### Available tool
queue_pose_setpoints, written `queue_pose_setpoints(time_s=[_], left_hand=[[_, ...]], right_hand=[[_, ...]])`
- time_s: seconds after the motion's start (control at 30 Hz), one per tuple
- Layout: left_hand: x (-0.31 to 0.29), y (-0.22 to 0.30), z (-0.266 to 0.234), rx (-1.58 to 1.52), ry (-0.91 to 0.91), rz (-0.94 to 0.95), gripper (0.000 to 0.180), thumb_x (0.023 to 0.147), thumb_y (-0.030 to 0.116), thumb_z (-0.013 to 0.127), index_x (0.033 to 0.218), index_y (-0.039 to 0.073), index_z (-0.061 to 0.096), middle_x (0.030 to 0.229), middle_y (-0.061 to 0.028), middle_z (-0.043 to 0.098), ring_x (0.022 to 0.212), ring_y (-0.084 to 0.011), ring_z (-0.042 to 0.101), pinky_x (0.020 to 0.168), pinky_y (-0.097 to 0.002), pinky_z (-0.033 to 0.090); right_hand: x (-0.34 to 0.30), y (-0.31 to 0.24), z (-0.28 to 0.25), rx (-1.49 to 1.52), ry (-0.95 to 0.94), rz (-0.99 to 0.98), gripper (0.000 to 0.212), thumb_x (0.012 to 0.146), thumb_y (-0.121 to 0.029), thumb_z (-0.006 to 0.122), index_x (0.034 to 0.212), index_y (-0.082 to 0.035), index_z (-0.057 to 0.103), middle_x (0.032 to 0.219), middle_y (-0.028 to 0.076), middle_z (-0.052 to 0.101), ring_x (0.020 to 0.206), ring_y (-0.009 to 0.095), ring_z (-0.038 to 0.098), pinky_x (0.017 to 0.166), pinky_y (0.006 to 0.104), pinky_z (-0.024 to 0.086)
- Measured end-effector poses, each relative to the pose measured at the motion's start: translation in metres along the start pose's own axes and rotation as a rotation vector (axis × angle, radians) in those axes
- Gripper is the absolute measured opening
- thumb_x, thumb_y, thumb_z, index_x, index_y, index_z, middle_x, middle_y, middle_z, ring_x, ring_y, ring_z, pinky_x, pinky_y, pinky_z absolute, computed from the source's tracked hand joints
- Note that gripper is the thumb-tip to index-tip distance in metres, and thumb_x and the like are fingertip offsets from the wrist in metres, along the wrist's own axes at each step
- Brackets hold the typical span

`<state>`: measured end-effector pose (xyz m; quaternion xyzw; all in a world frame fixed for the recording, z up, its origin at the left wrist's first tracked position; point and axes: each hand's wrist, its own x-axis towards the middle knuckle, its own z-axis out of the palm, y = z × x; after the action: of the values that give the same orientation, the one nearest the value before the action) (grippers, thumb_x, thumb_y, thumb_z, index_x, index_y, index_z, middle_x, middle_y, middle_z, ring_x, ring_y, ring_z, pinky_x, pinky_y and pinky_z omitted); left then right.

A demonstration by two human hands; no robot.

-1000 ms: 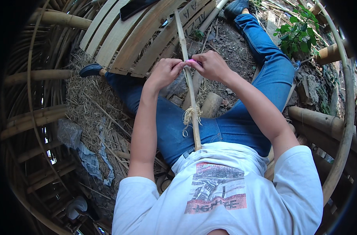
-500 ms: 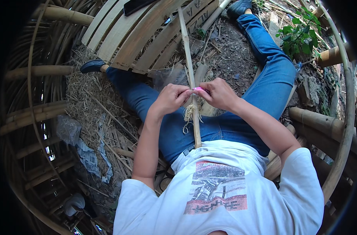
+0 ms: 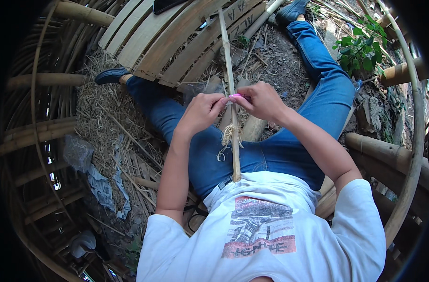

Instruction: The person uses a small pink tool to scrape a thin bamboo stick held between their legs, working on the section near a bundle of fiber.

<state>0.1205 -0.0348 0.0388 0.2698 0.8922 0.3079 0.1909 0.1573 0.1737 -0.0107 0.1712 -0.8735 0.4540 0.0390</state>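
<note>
A long, slim bamboo stick (image 3: 226,54) runs from my waist out over the slatted wooden boards, between my spread legs. My left hand (image 3: 201,111) is closed in a pinch at the stick's left side. Just across from it, my right hand (image 3: 263,101) grips a small pink object (image 3: 239,96), which lies against the stick; its exact kind is hidden by the fingers. The fingertips of both hands almost meet there. Pale curled shavings (image 3: 229,135) hang from the stick a little below my hands.
Slatted wooden boards (image 3: 165,40) lie ahead, with a dark phone-like object (image 3: 167,4) on top. Straw (image 3: 101,105) and crumpled plastic (image 3: 78,152) cover the ground at left. Bamboo poles (image 3: 381,148) stand on the right, near a leafy plant (image 3: 362,49).
Both hands have shifted slightly farther up the stick, away from my body, with the pink object moving along. The grips look the same.
</note>
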Motion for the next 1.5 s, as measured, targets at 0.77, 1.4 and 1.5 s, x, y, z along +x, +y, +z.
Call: queue_pose_setpoints(time_s=[0.77, 1.4, 1.5], left_hand=[[0.141, -0.045, -0.047, 0.002, 0.055, 0.043, 0.033, 0.101, 0.030, 0.057, 0.108, 0.000, 0.069, 0.069, 0.0040, 0.050, 0.067, -0.0071, 0.042, 0.062, -0.0273, 0.039], [0.125, -0.050, -0.044, 0.030, 0.051, 0.070, 0.031, 0.100, 0.029, 0.057, 0.102, 0.000, 0.067, 0.067, 0.0021, 0.050, 0.065, -0.0082, 0.043, 0.061, -0.0272, 0.040], [0.128, -0.051, -0.043, 0.006, 0.099, 0.102, 0.027, 0.098, 0.027, 0.059, 0.104, 0.004, 0.072, 0.064, -0.0040, 0.057, 0.058, -0.0119, 0.047, 0.056, -0.0319, 0.040]], right_hand=[[0.124, 0.078, -0.025, -0.320, 0.267, -0.072, 0.037, 0.091, -0.047, 0.064, 0.095, -0.012, 0.076, 0.072, 0.013, 0.069, 0.068, 0.034, 0.067, 0.064, 0.0428, 0.054], [0.108, 0.067, -0.018, -0.361, 0.272, -0.083, 0.041, 0.089, -0.053, 0.064, 0.099, -0.016, 0.077, 0.071, 0.011, 0.070, 0.069, 0.033, 0.069, 0.065, 0.0427, 0.057], [0.108, 0.069, -0.016, -0.333, 0.341, -0.140, 0.030, 0.091, -0.039, 0.064, 0.092, -0.012, 0.075, 0.065, 0.012, 0.066, 0.063, 0.033, 0.065, 0.060, 0.0412, 0.052]])
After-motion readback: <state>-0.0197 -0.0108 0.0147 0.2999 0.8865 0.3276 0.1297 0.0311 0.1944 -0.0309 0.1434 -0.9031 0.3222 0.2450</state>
